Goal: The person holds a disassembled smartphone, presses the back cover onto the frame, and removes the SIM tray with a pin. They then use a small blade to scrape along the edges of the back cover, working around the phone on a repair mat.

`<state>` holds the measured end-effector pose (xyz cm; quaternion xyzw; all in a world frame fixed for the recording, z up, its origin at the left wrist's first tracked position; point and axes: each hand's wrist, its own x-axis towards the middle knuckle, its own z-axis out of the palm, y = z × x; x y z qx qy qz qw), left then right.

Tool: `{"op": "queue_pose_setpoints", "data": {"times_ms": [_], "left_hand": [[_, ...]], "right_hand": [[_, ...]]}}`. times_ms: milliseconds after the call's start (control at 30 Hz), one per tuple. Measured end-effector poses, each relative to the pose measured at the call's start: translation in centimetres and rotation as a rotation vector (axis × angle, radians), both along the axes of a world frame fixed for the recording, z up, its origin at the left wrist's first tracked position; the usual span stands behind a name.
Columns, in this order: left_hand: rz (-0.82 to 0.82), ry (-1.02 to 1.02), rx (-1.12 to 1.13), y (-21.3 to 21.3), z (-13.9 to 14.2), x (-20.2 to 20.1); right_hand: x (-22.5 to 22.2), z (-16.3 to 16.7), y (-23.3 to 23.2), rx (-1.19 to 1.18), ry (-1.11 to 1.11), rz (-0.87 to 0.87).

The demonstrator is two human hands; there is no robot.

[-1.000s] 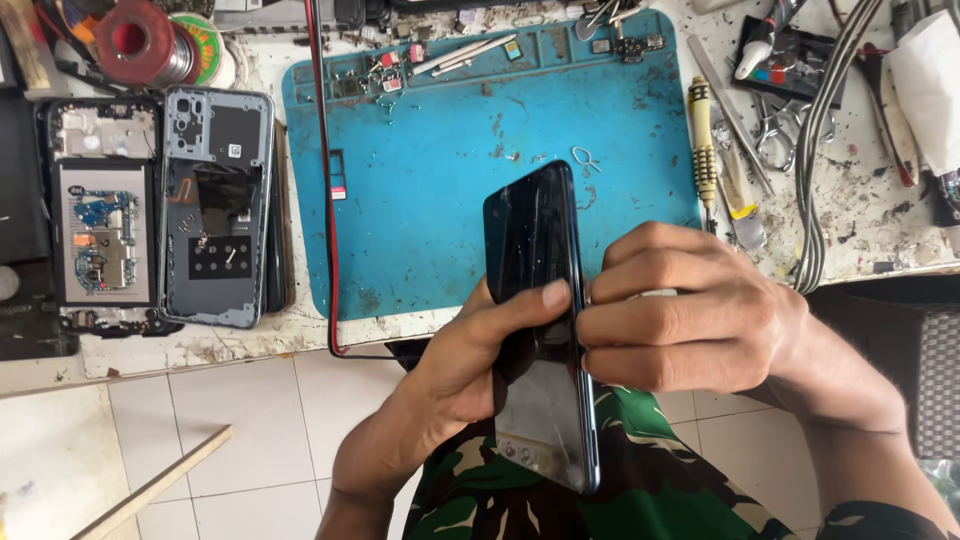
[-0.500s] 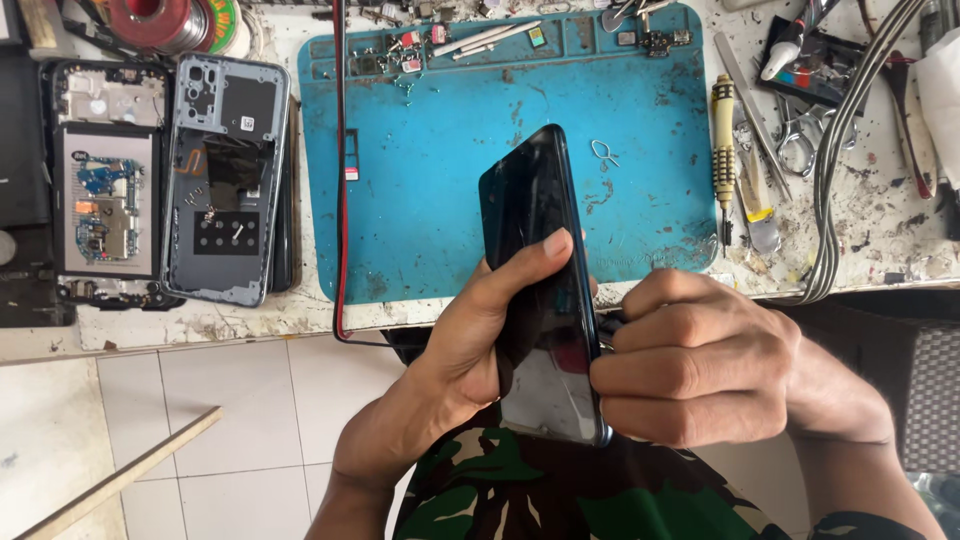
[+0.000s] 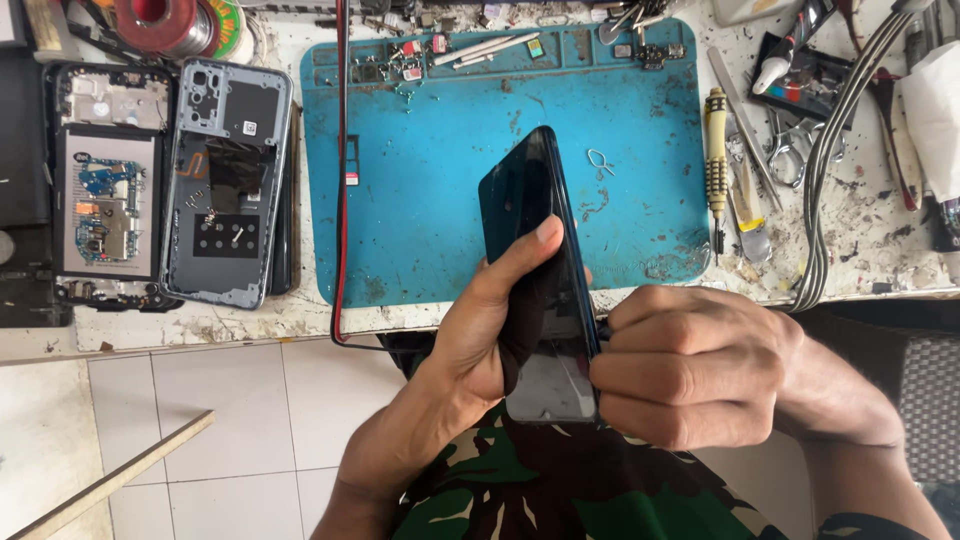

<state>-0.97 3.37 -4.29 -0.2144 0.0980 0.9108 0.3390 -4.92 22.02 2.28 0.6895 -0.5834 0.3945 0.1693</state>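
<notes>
Cluttered repair bench with blue mat [image 3: 430, 200]: a dark phone [image 3: 545, 280], still whole, is held above its edge; left hand [image 3: 490, 320] clasps it, right hand [image 3: 690, 370] pinches its side, opening seemingly just begun.

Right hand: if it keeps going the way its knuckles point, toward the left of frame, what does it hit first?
The right hand is already against the right edge of the dark phone, so the phone comes first. Just beyond it is the left hand gripping the other side. Depth is hard to judge from this single view.
</notes>
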Motion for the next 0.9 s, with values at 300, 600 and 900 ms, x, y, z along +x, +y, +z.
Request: {"op": "queue_pose_setpoints", "data": {"times_ms": [300, 600, 900], "left_hand": [[0.022, -0.029, 0.054, 0.6, 0.0, -0.6], [0.149, -0.100, -0.019, 1.1, 0.6, -1.3], [0.176, -0.083, -0.039, 1.8, 1.4, -1.9]], "right_hand": [[-0.4, 1.4, 0.1, 0.075, 0.097, -0.001], [-0.3, 1.9, 0.9, 0.158, 0.270, -0.172], [0.0, 1.5, 2.4, 0.206, 0.446, -0.251]]}}
